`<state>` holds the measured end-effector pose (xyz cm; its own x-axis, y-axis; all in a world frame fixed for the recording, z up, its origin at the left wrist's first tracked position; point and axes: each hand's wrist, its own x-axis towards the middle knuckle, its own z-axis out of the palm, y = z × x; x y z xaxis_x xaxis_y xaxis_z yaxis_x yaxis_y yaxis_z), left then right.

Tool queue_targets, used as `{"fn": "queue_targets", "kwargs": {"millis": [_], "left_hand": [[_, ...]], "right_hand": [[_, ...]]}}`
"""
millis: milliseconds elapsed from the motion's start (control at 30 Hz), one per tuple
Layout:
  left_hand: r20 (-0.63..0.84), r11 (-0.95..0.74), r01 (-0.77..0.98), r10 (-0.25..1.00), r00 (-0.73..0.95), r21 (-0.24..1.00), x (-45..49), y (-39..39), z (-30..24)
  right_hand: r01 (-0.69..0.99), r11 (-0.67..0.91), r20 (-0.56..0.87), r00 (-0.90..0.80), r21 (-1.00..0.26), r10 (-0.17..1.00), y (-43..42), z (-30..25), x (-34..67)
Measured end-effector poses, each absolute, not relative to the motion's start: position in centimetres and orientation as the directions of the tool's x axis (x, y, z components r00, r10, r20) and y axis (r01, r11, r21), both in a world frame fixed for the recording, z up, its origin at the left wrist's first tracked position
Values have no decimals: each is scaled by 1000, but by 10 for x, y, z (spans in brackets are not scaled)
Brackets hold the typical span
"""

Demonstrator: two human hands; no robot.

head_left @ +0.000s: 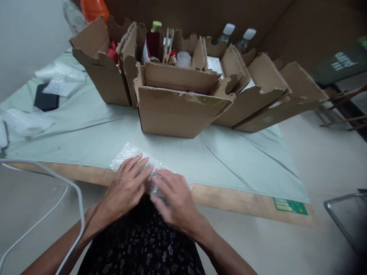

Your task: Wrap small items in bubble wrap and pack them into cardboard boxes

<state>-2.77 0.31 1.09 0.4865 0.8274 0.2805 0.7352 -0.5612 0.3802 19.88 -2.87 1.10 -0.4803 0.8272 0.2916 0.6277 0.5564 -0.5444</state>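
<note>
A sheet of clear bubble wrap (129, 153) lies at the near edge of the table (235, 198), on a pale green cloth (94, 137). My left hand (127, 186) rests flat on it with fingers stretched forward. My right hand (175, 198) lies beside it, fingers pointing left and pressing down on the wrap's near part. Something may sit under the wrap, but I cannot make it out. Both hands touch each other at the fingertips.
Several open cardboard boxes (177, 103) stand across the middle of the table, holding bottles and small items. More plastic wrap (25, 121) and a black flat object (46, 101) lie at the left. A white cable (57, 179) hangs at the near left. A green label (290, 206) sticks on the table edge.
</note>
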Motion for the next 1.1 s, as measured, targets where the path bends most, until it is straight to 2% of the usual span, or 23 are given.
{"fn": "queue_targets", "kwargs": {"millis": [67, 133, 233, 333, 433, 533, 633, 700, 833, 900, 1000, 1100], "left_hand": [[211, -559, 754, 829, 518, 346, -25, 5, -1], [185, -543, 762, 839, 512, 352, -25, 5, -9], [209, -544, 734, 838, 505, 407, -30, 6, -12], [320, -496, 732, 867, 383, 467, -42, 12, -6], [368, -323, 867, 913, 178, 381, -61, 22, -2], [281, -176, 949, 955, 99, 262, -74, 31, -6], [233, -187, 921, 966, 110, 342, -72, 33, -14], [229, -185, 862, 970, 83, 472, -65, 30, -16], [82, -26, 682, 995, -49, 731, -59, 20, -1], [41, 12, 600, 996, -74, 800, -60, 19, 9], [35, -1, 531, 998, -54, 848, -62, 22, 18], [35, -31, 481, 999, 2, 876, -63, 26, 13]], "right_hand": [[595, 611, 202, -610, -522, 767, -26, 5, 194], [642, 603, 193, -592, -474, 782, -33, -4, 215], [787, 476, 296, -382, -392, 876, -54, -11, 274], [896, 310, 371, -184, -317, 910, -67, -8, 313], [923, 263, 355, -155, -280, 922, -58, -8, 308], [914, 288, 314, -195, -285, 929, -43, -13, 279], [872, 343, 330, -229, -350, 916, -39, -17, 258], [821, 390, 364, -241, -418, 899, -43, -17, 253], [737, 362, 364, -168, -571, 916, -45, -10, 253], [653, 263, 273, -89, -710, 958, -40, -3, 255], [407, 73, 57, -50, -910, 997, -32, 6, 263], [243, -50, -90, -154, -969, 984, -35, 8, 275]]}}
